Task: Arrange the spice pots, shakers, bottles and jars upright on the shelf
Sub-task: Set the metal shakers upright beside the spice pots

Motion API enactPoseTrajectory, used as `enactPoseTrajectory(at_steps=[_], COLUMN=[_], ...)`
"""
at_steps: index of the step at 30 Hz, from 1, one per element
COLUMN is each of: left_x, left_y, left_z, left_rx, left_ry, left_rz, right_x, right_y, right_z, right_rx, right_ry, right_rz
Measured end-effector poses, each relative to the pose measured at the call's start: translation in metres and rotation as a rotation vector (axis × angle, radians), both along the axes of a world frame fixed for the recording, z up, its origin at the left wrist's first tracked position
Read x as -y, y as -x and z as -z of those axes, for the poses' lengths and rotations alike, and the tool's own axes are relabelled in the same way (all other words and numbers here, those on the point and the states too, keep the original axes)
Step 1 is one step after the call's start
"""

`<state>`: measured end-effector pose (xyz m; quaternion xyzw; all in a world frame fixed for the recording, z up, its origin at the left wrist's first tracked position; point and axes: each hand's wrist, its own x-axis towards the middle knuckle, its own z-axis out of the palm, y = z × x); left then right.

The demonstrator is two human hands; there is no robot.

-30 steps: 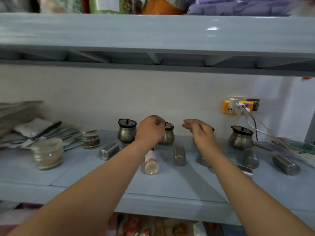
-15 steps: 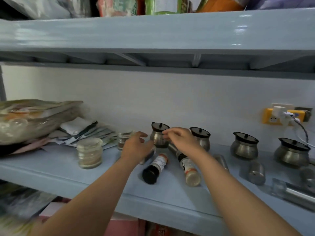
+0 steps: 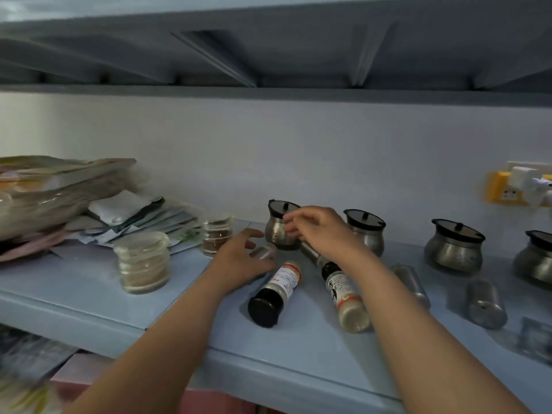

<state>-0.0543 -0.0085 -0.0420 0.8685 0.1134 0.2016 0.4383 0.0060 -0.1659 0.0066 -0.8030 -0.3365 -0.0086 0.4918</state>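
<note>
On the blue shelf (image 3: 89,297) two spice bottles lie on their sides: a black-capped one (image 3: 276,291) and a pale one (image 3: 343,297). My left hand (image 3: 242,258) rests fingers apart over a small steel shaker (image 3: 264,251) lying flat. My right hand (image 3: 316,231) hovers, loosely curled and holding nothing, in front of the leftmost steel pot (image 3: 277,231). More lidded steel pots (image 3: 366,231) (image 3: 454,246) stand upright along the wall. Two steel shakers (image 3: 412,282) (image 3: 485,303) lie on the right. Two glass jars (image 3: 142,261) (image 3: 216,236) stand upright on the left.
A heap of bags (image 3: 44,198) and flat sachets (image 3: 143,216) fills the shelf's left end. A yellow wall socket with plugs (image 3: 504,189) sits at the right. The upper shelf (image 3: 268,55) hangs low overhead. A clear glass item (image 3: 534,339) lies at the right edge.
The view has swung left and closer. Both hands have moved left from the middle pots to the leftmost pot, and my left hand has dropped onto the lying steel shaker.
</note>
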Motion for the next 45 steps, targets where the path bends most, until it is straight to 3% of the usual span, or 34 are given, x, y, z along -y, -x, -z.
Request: enactPoseTrajectory(at_steps=[4,10,15,22,25,32,45], left_x=[0.004,0.009,0.014,0.016,0.017,0.012,0.007], left_y=[0.002,-0.011,-0.020,-0.014,-0.012,-0.013,-0.015], left_z=[0.002,-0.013,-0.017,-0.012,-0.013,-0.014,-0.016], left_rx=[0.016,0.263,0.454,0.502,0.515,0.453,0.457], left_ry=[-0.136,-0.099,0.094,0.253,0.428,0.785,0.942], left_rz=[-0.088,-0.088,-0.046,0.086,0.138,0.270,0.245], right_x=[-0.003,-0.002,0.000,-0.003,0.000,-0.001,-0.008], right_y=[0.002,0.003,0.000,-0.002,-0.001,-0.002,0.004], right_z=[0.004,0.000,0.005,0.007,0.007,0.009,0.013], right_rx=[0.084,0.207,0.434,0.539,0.571,0.458,0.161], right_ry=[0.114,0.136,0.164,0.141,0.102,0.000,-0.141], right_rz=[0.010,0.004,0.015,0.011,0.024,0.176,0.039])
